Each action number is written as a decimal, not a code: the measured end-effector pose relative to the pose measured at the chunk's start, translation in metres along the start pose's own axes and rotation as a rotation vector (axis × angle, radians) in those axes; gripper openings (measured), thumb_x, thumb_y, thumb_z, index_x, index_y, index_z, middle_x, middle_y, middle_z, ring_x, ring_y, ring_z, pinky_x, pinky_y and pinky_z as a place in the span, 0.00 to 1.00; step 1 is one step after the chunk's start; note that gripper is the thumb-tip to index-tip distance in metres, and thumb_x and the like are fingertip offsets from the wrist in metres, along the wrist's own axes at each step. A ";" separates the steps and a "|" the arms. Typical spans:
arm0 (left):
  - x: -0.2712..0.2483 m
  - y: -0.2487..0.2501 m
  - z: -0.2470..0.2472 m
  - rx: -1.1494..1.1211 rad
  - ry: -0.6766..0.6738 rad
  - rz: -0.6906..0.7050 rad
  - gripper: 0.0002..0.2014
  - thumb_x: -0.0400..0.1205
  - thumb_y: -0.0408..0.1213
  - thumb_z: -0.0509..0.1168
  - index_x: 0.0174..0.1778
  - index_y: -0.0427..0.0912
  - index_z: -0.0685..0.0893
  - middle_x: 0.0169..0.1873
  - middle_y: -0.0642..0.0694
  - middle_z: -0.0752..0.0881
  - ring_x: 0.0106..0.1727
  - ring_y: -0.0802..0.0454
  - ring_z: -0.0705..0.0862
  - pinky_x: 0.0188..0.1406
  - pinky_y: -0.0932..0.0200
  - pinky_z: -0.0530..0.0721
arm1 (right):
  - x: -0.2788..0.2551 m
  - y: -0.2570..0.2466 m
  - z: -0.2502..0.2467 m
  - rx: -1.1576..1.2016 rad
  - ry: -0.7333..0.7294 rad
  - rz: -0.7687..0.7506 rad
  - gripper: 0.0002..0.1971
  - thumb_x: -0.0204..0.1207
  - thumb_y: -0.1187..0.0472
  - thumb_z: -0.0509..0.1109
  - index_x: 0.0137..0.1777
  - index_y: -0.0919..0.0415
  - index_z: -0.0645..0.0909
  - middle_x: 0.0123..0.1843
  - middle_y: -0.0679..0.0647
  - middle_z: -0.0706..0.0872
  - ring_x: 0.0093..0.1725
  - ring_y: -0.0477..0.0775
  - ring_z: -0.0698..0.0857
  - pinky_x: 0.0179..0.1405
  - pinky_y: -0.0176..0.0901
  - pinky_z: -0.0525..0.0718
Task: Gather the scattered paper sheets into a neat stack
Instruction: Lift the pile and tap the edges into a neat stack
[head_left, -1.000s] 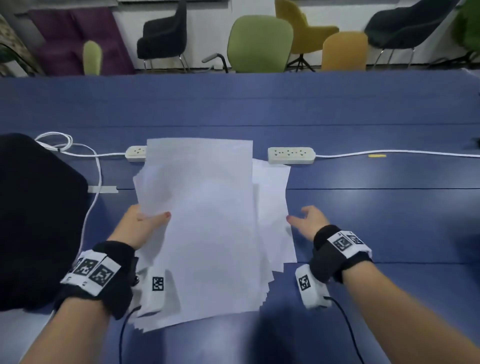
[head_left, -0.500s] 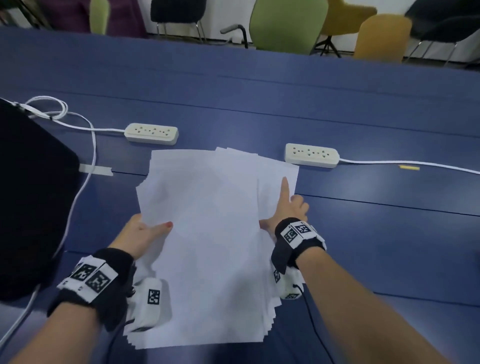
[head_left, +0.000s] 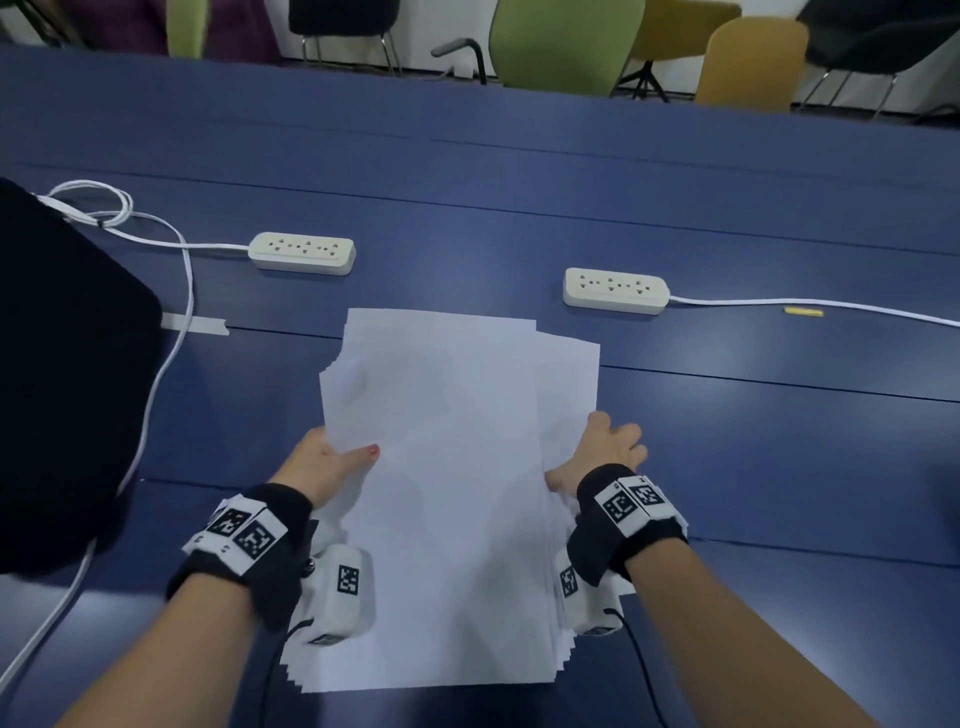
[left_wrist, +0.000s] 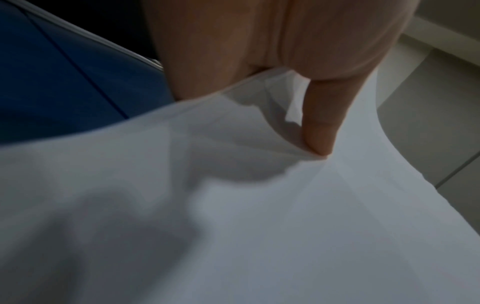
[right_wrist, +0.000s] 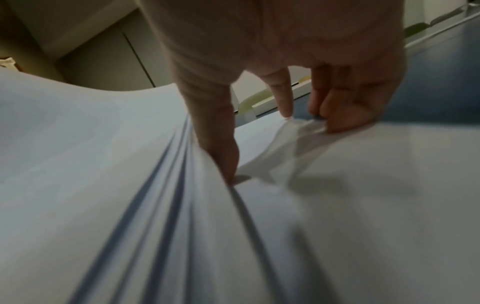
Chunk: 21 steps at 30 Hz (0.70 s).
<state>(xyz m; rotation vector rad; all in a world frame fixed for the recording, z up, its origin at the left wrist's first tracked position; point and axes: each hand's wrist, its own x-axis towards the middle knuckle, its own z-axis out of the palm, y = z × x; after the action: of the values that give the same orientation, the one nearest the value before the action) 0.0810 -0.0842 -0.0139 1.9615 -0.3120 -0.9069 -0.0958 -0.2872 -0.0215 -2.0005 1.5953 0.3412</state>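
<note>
Both hands grip the paper sheets (head_left: 457, 493) between them, left hand (head_left: 324, 467) and right hand (head_left: 602, 452) on opposite long edges; the sheets' length runs away from the person.

You face a long blue table (head_left: 519, 171) of seamed panels, with soft glare patches on its surface; beyond its far edge stand a green chair (head_left: 561, 41), a mustard chair (head_left: 750, 62), and black chairs (head_left: 343, 21) on thin metal legs; the wall behind them is pale; a purple seat (head_left: 228, 21) sits at far left.
</note>
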 end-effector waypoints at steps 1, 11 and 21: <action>-0.002 0.000 0.002 0.004 -0.004 0.000 0.12 0.79 0.27 0.66 0.58 0.37 0.82 0.54 0.40 0.85 0.57 0.43 0.83 0.62 0.52 0.76 | -0.003 0.004 0.000 0.033 -0.002 -0.006 0.44 0.58 0.57 0.80 0.71 0.60 0.58 0.68 0.63 0.61 0.66 0.67 0.67 0.55 0.52 0.76; -0.019 -0.005 0.016 -0.008 0.000 0.019 0.12 0.80 0.29 0.66 0.59 0.35 0.81 0.45 0.44 0.85 0.47 0.44 0.84 0.49 0.60 0.75 | -0.010 0.040 0.004 0.447 -0.118 -0.080 0.14 0.67 0.61 0.73 0.27 0.60 0.70 0.29 0.55 0.74 0.30 0.55 0.72 0.32 0.42 0.73; -0.034 -0.001 0.018 -0.242 -0.032 0.048 0.16 0.74 0.33 0.72 0.58 0.34 0.83 0.52 0.39 0.88 0.61 0.37 0.84 0.70 0.41 0.76 | -0.044 0.049 -0.020 1.160 -0.552 -0.301 0.12 0.81 0.58 0.61 0.60 0.58 0.81 0.54 0.51 0.90 0.53 0.50 0.88 0.52 0.42 0.85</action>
<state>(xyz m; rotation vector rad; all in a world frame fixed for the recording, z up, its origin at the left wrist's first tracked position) 0.0452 -0.0768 -0.0041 1.7115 -0.2539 -0.9022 -0.1571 -0.2691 0.0045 -1.0549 0.7812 -0.1454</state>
